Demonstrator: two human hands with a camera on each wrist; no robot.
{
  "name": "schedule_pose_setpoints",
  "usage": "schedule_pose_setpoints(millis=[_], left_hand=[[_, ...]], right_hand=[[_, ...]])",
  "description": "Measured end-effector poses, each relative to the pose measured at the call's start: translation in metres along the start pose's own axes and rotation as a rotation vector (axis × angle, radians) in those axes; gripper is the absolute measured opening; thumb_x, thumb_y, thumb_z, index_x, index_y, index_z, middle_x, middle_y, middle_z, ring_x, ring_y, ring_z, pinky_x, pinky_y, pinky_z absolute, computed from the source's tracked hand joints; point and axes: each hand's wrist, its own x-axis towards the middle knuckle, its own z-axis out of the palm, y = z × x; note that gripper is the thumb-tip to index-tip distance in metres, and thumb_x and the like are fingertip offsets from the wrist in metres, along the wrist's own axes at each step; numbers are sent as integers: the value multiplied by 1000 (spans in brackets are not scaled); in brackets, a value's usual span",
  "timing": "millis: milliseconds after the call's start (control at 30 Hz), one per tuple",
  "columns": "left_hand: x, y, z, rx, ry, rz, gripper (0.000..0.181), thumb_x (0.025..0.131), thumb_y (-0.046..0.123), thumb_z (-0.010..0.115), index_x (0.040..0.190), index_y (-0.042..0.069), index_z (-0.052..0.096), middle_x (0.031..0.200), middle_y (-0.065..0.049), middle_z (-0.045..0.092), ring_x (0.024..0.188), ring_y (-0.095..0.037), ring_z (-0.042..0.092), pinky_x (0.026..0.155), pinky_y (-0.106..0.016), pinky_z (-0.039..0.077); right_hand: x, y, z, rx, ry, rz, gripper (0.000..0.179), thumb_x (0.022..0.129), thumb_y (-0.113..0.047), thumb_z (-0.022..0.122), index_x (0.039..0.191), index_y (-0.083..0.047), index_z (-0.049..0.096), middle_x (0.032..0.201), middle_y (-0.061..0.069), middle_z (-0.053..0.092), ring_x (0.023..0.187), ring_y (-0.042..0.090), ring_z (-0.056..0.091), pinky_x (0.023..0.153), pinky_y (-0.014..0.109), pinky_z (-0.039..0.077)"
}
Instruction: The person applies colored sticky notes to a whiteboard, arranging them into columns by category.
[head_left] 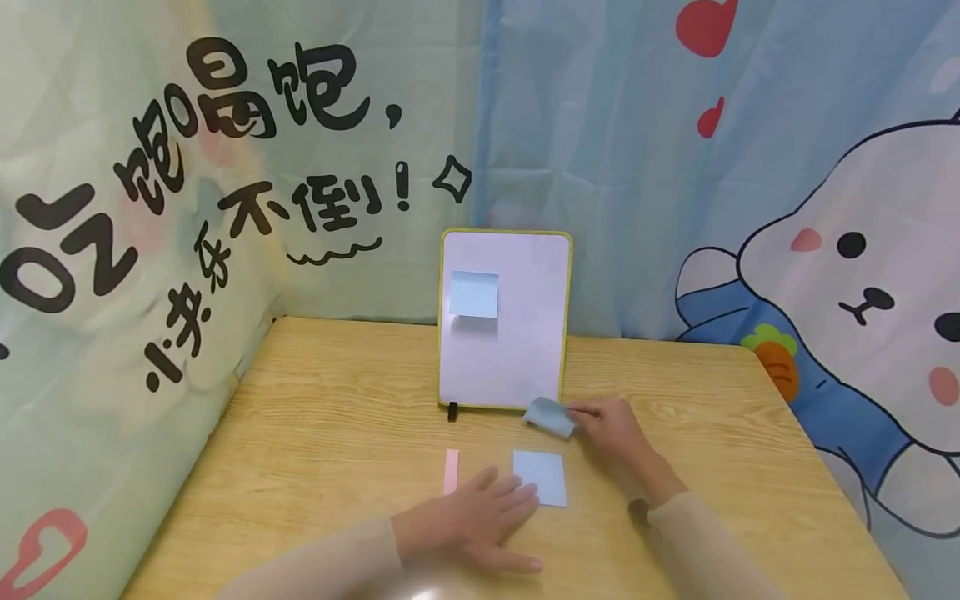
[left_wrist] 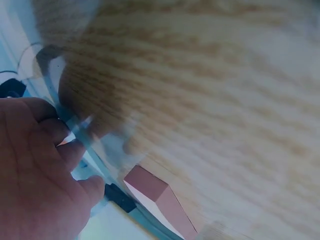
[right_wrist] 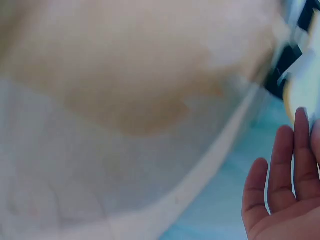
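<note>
My right hand pinches a curled light-blue sticky note between thumb and finger, just before the lower right corner of a small whiteboard. Its other fingers are extended in the right wrist view. My left hand is spread flat, palm down, its fingertips over the left edge of a square of blue sticky notes on the table. Beyond that hand lies a narrow pink strip, partly covered; the left wrist view shows a pink block. Another blue note sticks to the board's upper left.
The yellow-framed board stands upright at the back of a wooden table, with a small black foot at its lower left. Printed curtains hang behind and at the left. A dark round spot shows by the right sleeve.
</note>
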Motion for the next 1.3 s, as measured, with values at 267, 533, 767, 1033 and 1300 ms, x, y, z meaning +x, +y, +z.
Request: schedule_pose_setpoints(millis=[267,533,767,1033,1300], left_hand=[[0,1,-4,-31,-35,-8,91,91,80,17,159,19,21,166,3,19,153,-19,19,123,-49,16],[2,1,-2,-51,-62,-4,90,92,79,13,159,21,20,166,3,16,153,-18,16,123,-49,14],[4,-1,0,-49,-51,-8,89,92,79,15,159,19,20,166,2,17,153,-19,17,123,-49,15],[3,-1,-7,-108,-79,-22,88,92,79,14,159,21,19,166,3,15,154,-18,15,124,-49,11],[5,1,-10,-129,-73,-33,88,93,79,16,158,21,26,165,2,22,153,-19,20,123,-50,12]], right_hand=[[0,-7,-17,-5,-3,-90,13,89,-5,70,98,1,78,98,19,76,92,31,72,71,30,56],[-3,-28,-19,-45,-96,-150,14,92,-5,67,100,0,77,99,16,76,89,27,71,76,42,58],[5,-31,-23,-88,-93,-192,16,91,-2,66,103,0,77,99,15,76,89,26,72,74,40,57],[20,-40,-33,-110,-82,-215,20,93,-1,64,109,0,75,103,17,75,66,13,57,65,31,49],[36,-57,-39,-152,-63,-260,23,94,0,62,113,0,74,102,18,75,64,12,50,64,30,44]])
